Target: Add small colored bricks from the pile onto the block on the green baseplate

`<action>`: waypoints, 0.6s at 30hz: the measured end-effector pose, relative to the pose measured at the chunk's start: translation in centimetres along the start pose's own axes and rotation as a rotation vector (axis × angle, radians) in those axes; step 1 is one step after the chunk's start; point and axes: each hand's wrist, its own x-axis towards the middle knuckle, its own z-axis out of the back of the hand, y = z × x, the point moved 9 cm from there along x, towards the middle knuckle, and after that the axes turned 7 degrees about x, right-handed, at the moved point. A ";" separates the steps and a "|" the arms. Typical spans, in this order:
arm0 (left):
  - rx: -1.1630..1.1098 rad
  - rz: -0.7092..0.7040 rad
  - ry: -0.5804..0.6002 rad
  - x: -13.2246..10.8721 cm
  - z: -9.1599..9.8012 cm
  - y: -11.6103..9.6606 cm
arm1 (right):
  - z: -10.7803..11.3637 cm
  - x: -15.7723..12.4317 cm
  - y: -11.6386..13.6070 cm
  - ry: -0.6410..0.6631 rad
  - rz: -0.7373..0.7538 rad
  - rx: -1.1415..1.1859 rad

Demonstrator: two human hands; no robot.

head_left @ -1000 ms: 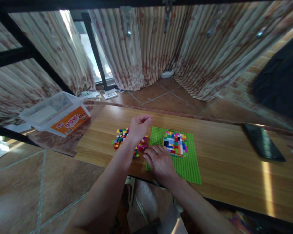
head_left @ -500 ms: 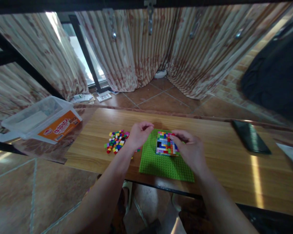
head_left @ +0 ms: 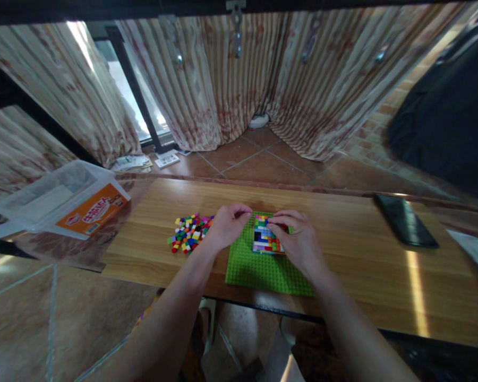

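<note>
A square structure of multicoloured toy bricks (head_left: 263,239) stands on a green studded baseplate (head_left: 258,273); a dark gap shows on its left side. My right hand (head_left: 298,236) covers its right part, thumb and fingertips pinched together over the top. Whatever is between those fingertips is too small to make out. My left hand (head_left: 230,225) hovers by the baseplate's left edge, thumb and forefinger closed in a pinch with no clear object showing. Loose toy bricks (head_left: 188,233) lie heaped on the wooden table beside my left wrist.
A clear plastic box (head_left: 115,183) with an orange label stands left of the table (head_left: 143,254). On the right lie a dark phone-like slab (head_left: 406,220) and white paper (head_left: 472,252). Striped curtains (head_left: 231,85) hang beyond.
My right hand has shifted left across the top of the brick structure. My left hand stays pinched near the baseplate's edge. The whole view has shifted slightly.
</note>
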 end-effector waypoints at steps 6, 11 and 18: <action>0.030 -0.003 0.014 0.0 -0.4 0.1 | 0.1 0.1 0.0 -0.019 0.001 -0.017; 0.041 -0.026 0.033 -0.1 -0.9 -0.3 | -0.1 0.3 0.4 -0.009 0.044 -0.073; 0.079 -0.050 0.045 -0.2 -1.3 -1.1 | -1.6 0.8 2.5 0.171 0.150 -0.346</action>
